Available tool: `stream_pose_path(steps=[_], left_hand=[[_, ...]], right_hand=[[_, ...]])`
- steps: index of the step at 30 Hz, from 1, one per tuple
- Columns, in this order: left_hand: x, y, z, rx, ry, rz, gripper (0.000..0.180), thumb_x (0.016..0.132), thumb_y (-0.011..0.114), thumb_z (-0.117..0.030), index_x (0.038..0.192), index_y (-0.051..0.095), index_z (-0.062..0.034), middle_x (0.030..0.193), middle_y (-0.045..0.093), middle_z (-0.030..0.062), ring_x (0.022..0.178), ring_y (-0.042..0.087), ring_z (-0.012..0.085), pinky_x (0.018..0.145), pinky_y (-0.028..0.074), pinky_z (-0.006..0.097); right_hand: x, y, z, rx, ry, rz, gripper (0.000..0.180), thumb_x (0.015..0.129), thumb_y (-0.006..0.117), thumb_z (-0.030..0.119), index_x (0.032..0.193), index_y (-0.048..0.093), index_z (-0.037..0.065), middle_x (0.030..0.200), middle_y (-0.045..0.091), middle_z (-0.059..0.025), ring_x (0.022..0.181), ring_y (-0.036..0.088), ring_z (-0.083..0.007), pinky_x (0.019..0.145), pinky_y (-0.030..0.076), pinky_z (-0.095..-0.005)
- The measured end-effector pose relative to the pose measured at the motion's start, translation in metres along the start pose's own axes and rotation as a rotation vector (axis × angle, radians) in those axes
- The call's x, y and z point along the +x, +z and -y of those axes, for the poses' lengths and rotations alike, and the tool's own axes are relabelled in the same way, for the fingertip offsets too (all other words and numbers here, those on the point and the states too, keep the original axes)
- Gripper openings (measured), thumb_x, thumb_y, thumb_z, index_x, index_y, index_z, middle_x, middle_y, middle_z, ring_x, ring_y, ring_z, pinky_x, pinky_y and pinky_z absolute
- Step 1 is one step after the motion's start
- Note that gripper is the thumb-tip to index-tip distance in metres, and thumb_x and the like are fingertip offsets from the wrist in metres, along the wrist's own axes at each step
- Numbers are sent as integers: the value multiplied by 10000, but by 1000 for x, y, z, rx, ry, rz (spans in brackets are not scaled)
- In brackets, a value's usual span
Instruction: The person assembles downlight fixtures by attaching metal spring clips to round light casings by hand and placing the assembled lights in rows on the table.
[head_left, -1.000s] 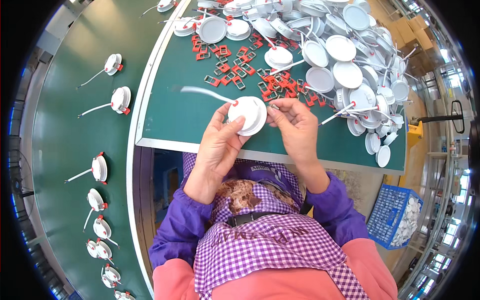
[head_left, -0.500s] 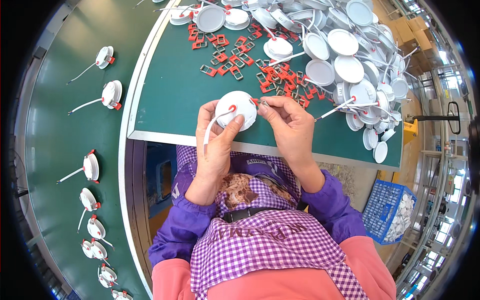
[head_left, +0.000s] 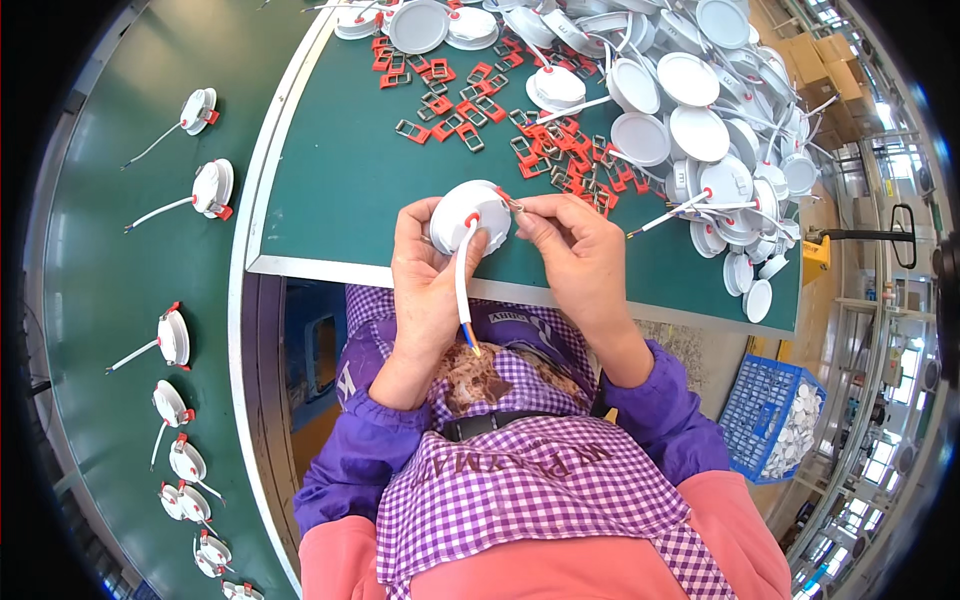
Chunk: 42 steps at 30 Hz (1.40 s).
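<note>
Round white lamp sat in my left hand, fingers wrapped tight around it above the green table. My right hand pinched a metal clip at its edge.

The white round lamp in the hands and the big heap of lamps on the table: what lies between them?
In the head view, red-and-metal spring clips lie scattered on the green table between the held lamp and the heap.
</note>
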<state>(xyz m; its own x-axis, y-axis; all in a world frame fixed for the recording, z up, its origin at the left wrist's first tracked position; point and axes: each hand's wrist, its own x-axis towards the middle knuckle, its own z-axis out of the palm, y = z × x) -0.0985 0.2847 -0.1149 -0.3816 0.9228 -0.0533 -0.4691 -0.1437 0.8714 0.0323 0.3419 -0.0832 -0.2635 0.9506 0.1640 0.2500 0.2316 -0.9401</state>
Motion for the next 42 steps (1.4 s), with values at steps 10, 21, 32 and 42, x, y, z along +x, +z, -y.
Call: stream_pose_path(steps=[10,21,32,42], left_hand=[[4,-8,5,-2,16,79,346,873,631,16,1182,477,-8,1114,594,77,1039,572,134,894,482,269],[-7,-18,-13,-48,-112,115,365,851,671,14,1169,494,-20,1091,611,74,1023,586,132,878,493,276],[-35,-27,-23,-15,-167,32,364,830,702,11,1149,530,-23,1066,632,70,985,612,132,855,520,277],[-31,-26,-20,-38,-257,34,347,852,695,-42,1154,525,-24,1060,632,67,998,604,133,865,503,272]], right_hand=[[1,1,8,-168,-139,10,92,814,661,13,899,671,-20,805,657,-103,635,591,-161,574,457,-273],[-1,1,1,281,190,109,383,792,719,16,1142,563,1,1006,658,-109,907,646,-168,803,519,-284],[-21,5,11,422,457,290,440,805,706,-9,1198,510,-13,1008,677,-145,923,653,-167,818,520,-280],[-7,-17,7,16,242,378,391,784,723,67,1148,589,24,1010,669,-131,853,656,-182,747,513,-314]])
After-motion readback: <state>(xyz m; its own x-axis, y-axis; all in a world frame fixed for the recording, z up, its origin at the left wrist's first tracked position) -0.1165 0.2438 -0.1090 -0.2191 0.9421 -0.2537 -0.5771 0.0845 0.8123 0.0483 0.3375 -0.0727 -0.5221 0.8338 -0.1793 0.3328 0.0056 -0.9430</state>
